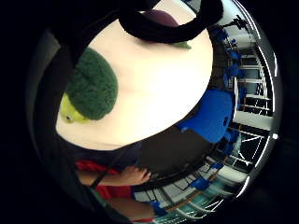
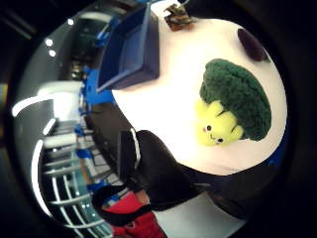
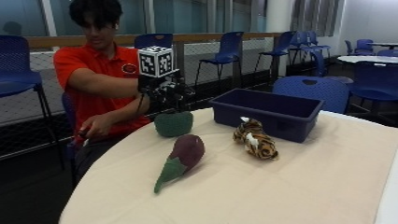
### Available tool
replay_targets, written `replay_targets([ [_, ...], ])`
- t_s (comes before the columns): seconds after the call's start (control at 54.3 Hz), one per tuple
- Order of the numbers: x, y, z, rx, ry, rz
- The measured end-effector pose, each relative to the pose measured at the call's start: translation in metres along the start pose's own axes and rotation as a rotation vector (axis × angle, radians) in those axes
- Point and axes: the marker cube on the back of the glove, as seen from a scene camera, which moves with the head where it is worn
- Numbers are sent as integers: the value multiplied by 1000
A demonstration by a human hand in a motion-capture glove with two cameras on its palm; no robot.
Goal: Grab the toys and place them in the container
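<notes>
Left of centre in the outside view, the gloved right hand (image 3: 167,91) hovers with loose, empty fingers above the broccoli plush (image 3: 174,123); reaching has begun, and next it must descend and grasp it.

the gloved right hand (image 3: 167,91) hangs above the broccoli toy (image 3: 174,123), air showing between them, so the drop straight down is open. the broccoli toy sits near the table (image 3: 298,186) edge at about 11 o'clock from the table's middle, bare cloth all round it. from it the blue container (image 3: 267,113) lies toward 3 o'clock, its top open and nothing standing between. the tiger toy (image 3: 255,138) lies just in front of the container's near wall, and the eggplant toy (image 3: 177,160) lies toward 6 o'clock of the broccoli toy, both below that path.
</notes>
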Motion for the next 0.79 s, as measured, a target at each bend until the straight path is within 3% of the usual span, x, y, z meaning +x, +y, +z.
replay_targets([
  [0.423, 9, -2, 5, 15, -67, -2],
  [0.791, -3, -13, 42, -28, -67, -25],
])
